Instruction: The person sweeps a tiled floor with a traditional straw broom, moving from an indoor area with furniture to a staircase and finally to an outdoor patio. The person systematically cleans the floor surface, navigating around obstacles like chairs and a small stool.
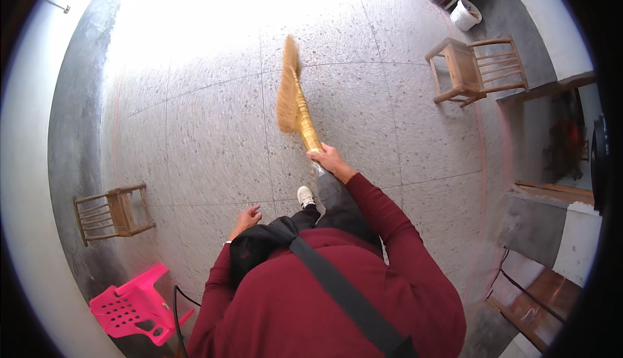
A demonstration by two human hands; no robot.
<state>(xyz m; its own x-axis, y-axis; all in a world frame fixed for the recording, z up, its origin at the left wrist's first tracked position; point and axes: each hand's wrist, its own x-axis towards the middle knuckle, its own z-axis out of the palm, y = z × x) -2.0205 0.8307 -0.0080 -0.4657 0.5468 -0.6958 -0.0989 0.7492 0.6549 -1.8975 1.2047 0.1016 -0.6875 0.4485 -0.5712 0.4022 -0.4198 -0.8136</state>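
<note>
The person's right hand (332,161) is clenched around the handle of a straw broom (293,95), which reaches out toward twelve o'clock with its bristles on the speckled floor (207,137). The broom lies low and slanted, its head well ahead of the person's white shoe (305,196). The left hand (246,218) hangs loose at about nine o'clock of the body, fingers slack and holding nothing.

A wooden chair (477,69) stands at two o'clock, another wooden chair (111,212) at nine o'clock, and a pink plastic chair (133,306) lies tipped at seven o'clock. A white bucket (466,14) sits by the wall at one o'clock.

How far the sweeping has come is hard to judge: no heap of dust or litter shows anywhere, and the far part of the floor is washed out by glare. The tiles near the broom look clean enough. The ground around and under the chairs seems the likeliest part left, since all three stand where a broom would need to pass.
</note>
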